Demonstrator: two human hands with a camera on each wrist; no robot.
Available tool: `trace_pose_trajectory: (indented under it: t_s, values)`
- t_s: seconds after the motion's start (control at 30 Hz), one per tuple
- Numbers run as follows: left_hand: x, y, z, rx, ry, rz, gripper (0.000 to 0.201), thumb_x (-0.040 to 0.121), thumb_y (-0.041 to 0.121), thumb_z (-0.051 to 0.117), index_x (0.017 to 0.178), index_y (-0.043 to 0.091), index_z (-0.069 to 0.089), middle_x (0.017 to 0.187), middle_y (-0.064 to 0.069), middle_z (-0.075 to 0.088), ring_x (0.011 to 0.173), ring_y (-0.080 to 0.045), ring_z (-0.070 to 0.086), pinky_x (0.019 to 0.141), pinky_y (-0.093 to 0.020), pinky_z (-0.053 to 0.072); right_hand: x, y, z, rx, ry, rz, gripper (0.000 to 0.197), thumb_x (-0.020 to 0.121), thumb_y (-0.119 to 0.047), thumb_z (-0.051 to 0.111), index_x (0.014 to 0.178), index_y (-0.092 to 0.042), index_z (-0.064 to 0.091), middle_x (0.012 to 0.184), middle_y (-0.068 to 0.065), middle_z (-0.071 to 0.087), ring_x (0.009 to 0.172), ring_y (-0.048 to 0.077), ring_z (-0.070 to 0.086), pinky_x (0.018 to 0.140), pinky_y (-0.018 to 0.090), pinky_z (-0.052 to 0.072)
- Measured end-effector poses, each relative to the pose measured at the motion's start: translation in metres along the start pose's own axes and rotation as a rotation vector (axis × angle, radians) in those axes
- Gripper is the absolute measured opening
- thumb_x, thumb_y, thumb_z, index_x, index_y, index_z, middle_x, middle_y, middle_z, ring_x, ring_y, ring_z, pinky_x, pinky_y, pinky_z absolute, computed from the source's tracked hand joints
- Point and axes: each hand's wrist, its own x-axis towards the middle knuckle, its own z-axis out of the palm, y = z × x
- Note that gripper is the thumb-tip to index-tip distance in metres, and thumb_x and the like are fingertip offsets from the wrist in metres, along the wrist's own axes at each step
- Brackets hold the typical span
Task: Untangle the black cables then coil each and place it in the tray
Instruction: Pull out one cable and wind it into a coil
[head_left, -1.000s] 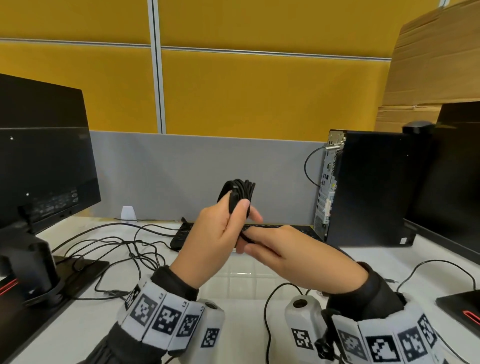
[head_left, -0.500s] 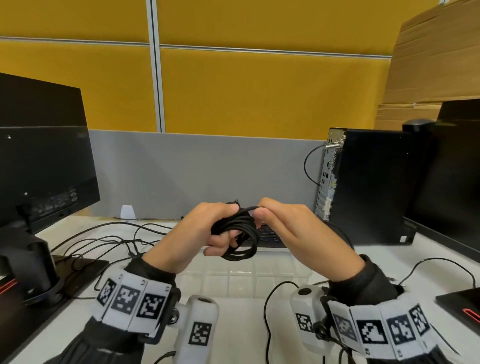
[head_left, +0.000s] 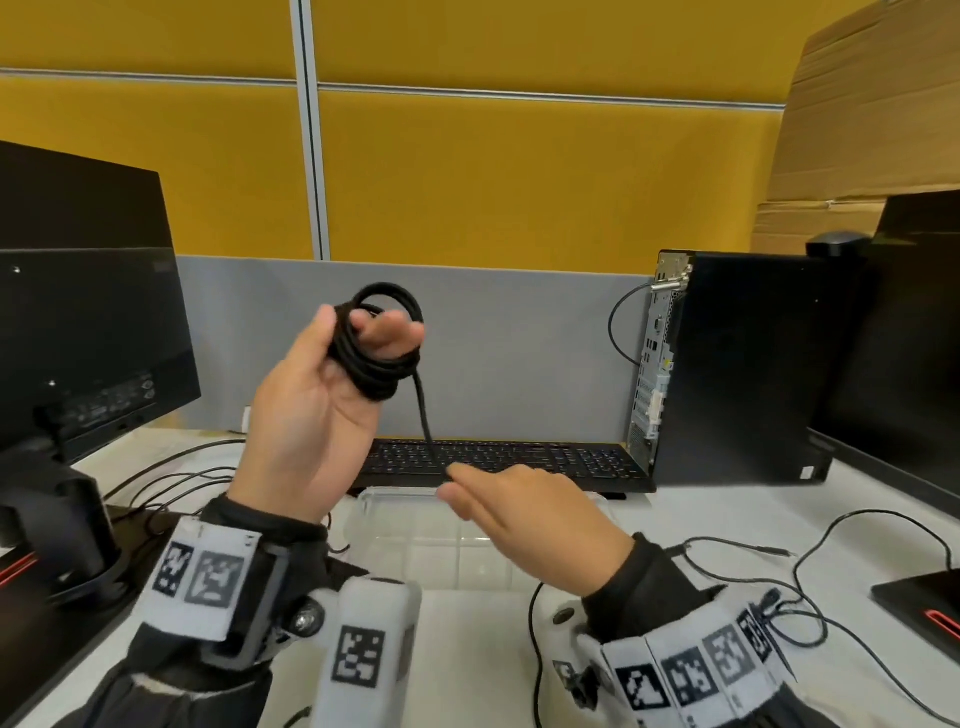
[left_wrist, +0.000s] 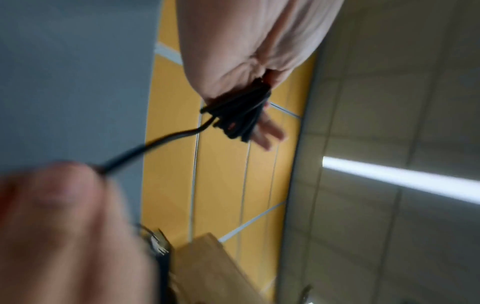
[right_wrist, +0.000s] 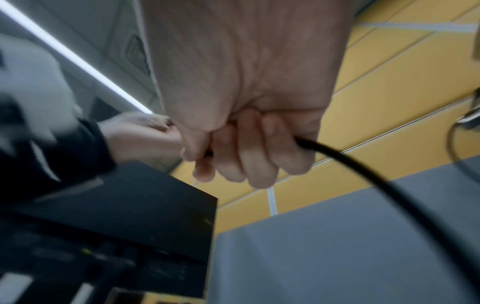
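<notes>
A black cable coil is wound around the fingers of my raised left hand, which grips it palm toward me. From the coil a straight cable tail runs down into my right hand, whose fingers curl round it. In the left wrist view the coil sits at my fingers and the tail leads to the blurred right hand. In the right wrist view, the cable leaves my fist. A clear plastic tray lies on the table below both hands.
A black keyboard lies behind the tray. A computer tower stands at the right, and monitors stand at the left and far right. Thin loose cables lie on the table left and right.
The hands were together on the coil. My left hand has lifted the coil and turned palm up, while my right hand has drawn the tail downward and apart.
</notes>
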Motion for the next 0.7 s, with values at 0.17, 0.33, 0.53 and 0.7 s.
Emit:
trace_pose_trajectory:
  t_s: [0.17,0.33,0.53,0.7]
  values:
    - [0.000,-0.020,-0.003,0.814,-0.044,0.202,0.034,0.103,0.023,0.027,0.088,0.018,0.057,0.095,0.000,0.074,0.095,-0.010,0.068,0.086,-0.016,0.049,-0.005,-0.016,-0.020,-0.139,0.205,-0.117,0.040,0.093,-0.053,0.012,0.079,-0.024,0.036,0.066,-0.004,0.055,0.060,0.022,0.054,0.048,0.033,0.040]
    - [-0.008,-0.027,-0.003,1.433,-0.249,0.163,0.032,0.100,0.030,0.033,0.071,0.022,0.045,0.056,0.007,0.057,0.059,-0.001,0.055,0.061,-0.014,0.038,-0.010,-0.003,-0.039,-0.160,0.550,-0.096,0.027,0.095,-0.045,0.036,0.083,-0.029,0.053,0.066,-0.009,0.051,0.056,0.011,0.052,0.039,0.029,0.037]
    - [-0.012,-0.014,0.010,0.747,-0.401,-0.345,0.037,0.091,0.033,0.032,0.063,0.011,0.043,0.036,0.006,0.025,0.036,-0.013,0.033,0.061,-0.019,0.042,-0.008,0.026,-0.037,-0.030,0.595,0.067,0.036,0.095,-0.056,0.022,0.090,-0.031,0.049,0.066,-0.008,0.049,0.061,0.012,0.049,0.049,0.035,0.042]
    - [-0.014,-0.010,0.012,0.224,-0.385,-0.340,0.040,0.092,0.034,0.033,0.064,0.017,0.057,0.040,0.010,0.031,0.037,-0.008,0.035,0.075,-0.021,0.050,-0.004,0.030,-0.030,0.166,0.380,0.100,0.035,0.092,-0.058,0.016,0.090,-0.035,0.042,0.053,0.000,0.035,0.050,0.014,0.037,0.051,0.029,0.030]
